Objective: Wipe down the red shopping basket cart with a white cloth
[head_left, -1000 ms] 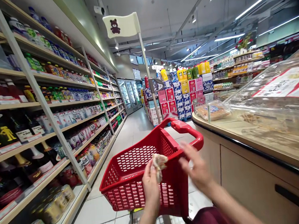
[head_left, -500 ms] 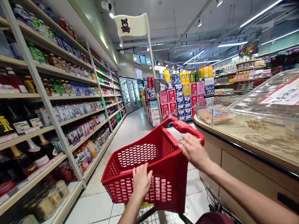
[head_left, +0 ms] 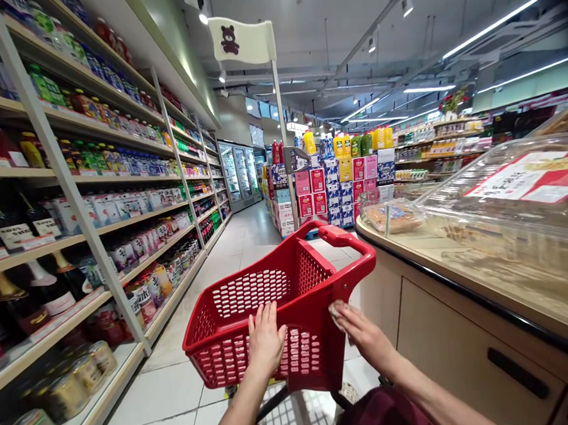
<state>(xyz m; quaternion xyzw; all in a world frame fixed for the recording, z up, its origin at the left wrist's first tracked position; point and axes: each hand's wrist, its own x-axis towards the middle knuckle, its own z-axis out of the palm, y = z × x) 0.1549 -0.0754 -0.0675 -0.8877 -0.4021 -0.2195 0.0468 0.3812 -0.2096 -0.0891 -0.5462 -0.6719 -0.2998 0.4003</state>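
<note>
With my right hand point(head_left: 367, 341) I am gripping a pale crumpled cloth point(head_left: 337, 317), and the fingers are pressing it to the side wall of a red shopping cart point(head_left: 314, 323), near its rear edge and below the handle point(head_left: 364, 266). The thumb is mostly hiding from the camera, so I cannot tell how firm this grip is. My left hand point(head_left: 265, 342) is lying open on the near rim of the basket, its fingers reaching over the edge and closing on nothing.

The cart is standing on the tiled floor point(head_left: 180, 398), between the drinks shelves point(head_left: 83, 221) and the counter point(head_left: 445, 337), where a wrapped food package point(head_left: 394, 216) is lying near the left corner.

I am judging that the cart could roll or turn, if my right hand is pushing harder than the open left hand can steady. The cloth could also slip down, because few fingers seem to be covering it.

The basket is pointing its front end left, toward the shelves; its long axis is running across the view, descending from the handle end. The cloth is showing no clear axis.
</note>
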